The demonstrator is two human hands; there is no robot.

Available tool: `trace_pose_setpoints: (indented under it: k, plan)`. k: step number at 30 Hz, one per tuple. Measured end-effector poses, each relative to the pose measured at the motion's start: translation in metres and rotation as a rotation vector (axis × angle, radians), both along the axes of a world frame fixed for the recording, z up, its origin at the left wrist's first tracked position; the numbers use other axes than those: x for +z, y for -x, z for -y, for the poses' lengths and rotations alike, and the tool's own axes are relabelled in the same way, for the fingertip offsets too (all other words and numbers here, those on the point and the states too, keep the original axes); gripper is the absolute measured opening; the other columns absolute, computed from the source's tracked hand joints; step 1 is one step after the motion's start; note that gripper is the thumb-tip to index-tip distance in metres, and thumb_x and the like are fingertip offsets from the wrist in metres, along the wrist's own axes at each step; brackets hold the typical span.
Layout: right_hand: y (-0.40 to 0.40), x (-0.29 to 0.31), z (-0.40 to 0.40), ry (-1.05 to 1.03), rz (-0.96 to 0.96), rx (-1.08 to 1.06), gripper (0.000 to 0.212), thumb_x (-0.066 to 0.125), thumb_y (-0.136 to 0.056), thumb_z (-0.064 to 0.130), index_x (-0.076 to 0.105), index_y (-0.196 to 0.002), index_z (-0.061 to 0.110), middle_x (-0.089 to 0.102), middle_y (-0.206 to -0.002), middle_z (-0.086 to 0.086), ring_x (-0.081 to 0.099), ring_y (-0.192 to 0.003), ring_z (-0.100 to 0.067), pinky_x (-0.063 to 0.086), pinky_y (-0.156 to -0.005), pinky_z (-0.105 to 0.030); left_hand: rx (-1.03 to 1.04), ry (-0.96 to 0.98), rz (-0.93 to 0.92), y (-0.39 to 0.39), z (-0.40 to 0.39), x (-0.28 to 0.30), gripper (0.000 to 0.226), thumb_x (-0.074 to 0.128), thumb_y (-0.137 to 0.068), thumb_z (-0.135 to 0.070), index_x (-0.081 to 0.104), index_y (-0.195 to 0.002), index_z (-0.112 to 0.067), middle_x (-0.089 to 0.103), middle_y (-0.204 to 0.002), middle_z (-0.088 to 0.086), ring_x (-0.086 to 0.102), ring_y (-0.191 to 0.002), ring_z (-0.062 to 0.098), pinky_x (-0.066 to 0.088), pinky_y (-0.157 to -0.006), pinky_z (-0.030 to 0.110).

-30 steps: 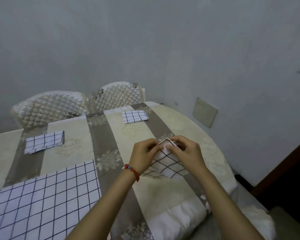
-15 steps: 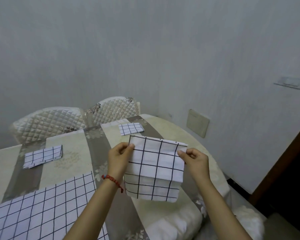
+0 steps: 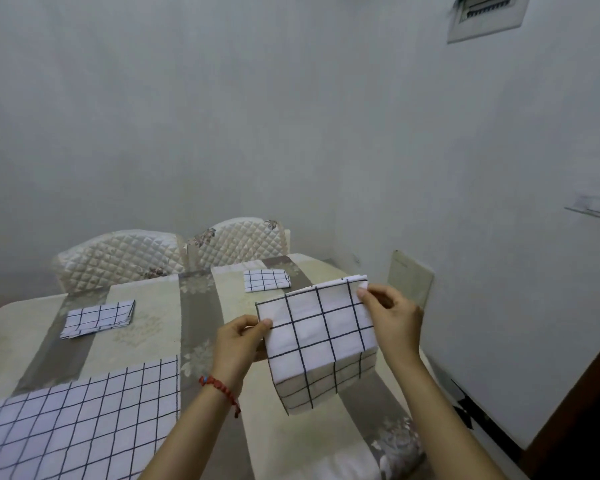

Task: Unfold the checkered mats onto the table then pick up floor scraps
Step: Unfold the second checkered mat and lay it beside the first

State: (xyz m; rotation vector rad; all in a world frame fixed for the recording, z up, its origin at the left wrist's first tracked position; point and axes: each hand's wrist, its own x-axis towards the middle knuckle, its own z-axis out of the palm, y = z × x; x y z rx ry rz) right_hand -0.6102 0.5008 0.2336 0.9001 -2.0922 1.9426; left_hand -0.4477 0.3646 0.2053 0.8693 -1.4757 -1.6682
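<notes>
White black-checked fabric mat (image 3: 317, 336), half-folded, hangs above the beige-and-grey clothed table (image 3: 146, 327) at about four o'clock of the view, as we pinch its top corners with our left hand (image 3: 238, 344) and right hand (image 3: 392, 318).

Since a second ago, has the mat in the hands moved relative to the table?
Yes. The held mat has lifted off the table and opened, now hanging pinched between the left hand and right hand, its top edge nearing the far folded mat.
</notes>
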Motion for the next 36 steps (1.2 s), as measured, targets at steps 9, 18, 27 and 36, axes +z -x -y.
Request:
trace_pose_setpoints:
  k: [9, 18, 27, 36]
  plan:
    - [0.011, 0.016, 0.0, -0.214, -0.196, 0.166, 0.008, 0.071, -0.078, 0.016, 0.068, -0.071, 0.019, 0.062, -0.063, 0.018, 0.057, -0.063, 0.007, 0.042, -0.059, -0.007, 0.12, 0.493, 0.187, 0.013, -0.022, 0.011, 0.036, 0.067, -0.08, -0.015, 0.057, -0.114, -0.013, 0.054, -0.11, -0.004, 0.049, -0.105, 0.012, 0.043, -0.092, 0.032]
    - [0.001, 0.026, 0.004, -0.243, -0.318, 0.278, 0.007, 0.071, -0.077, 0.012, 0.069, -0.071, 0.015, 0.062, -0.064, 0.014, 0.058, -0.066, 0.0, 0.041, -0.06, -0.005, 0.065, 0.839, 0.158, 0.029, -0.03, 0.036, 0.004, 0.072, -0.074, -0.014, 0.072, -0.078, -0.013, 0.07, -0.076, -0.001, 0.056, -0.068, -0.005, 0.043, -0.069, 0.002]
    - [-0.006, 0.033, 0.001, -0.213, -0.302, 0.347, 0.016, 0.076, -0.073, 0.019, 0.066, -0.082, 0.028, 0.062, -0.081, 0.016, 0.058, -0.079, 0.001, 0.044, -0.071, -0.005, 0.021, 0.866, 0.153, 0.03, -0.017, 0.054, 0.007, 0.065, -0.081, -0.017, 0.069, -0.078, -0.011, 0.062, -0.069, -0.006, 0.053, -0.062, -0.002, 0.04, -0.06, 0.003]
    - [0.011, 0.004, -0.015, -0.361, 0.097, 0.491, 0.031, 0.073, -0.072, 0.02, 0.061, -0.078, -0.008, 0.057, -0.066, -0.02, 0.053, -0.066, -0.018, 0.043, -0.062, -0.032, 0.092, 0.733, 0.014, 0.024, 0.017, 0.084, 0.014, 0.063, -0.082, -0.01, 0.064, -0.071, -0.017, 0.059, -0.065, -0.012, 0.053, -0.063, 0.001, 0.042, -0.058, 0.006]
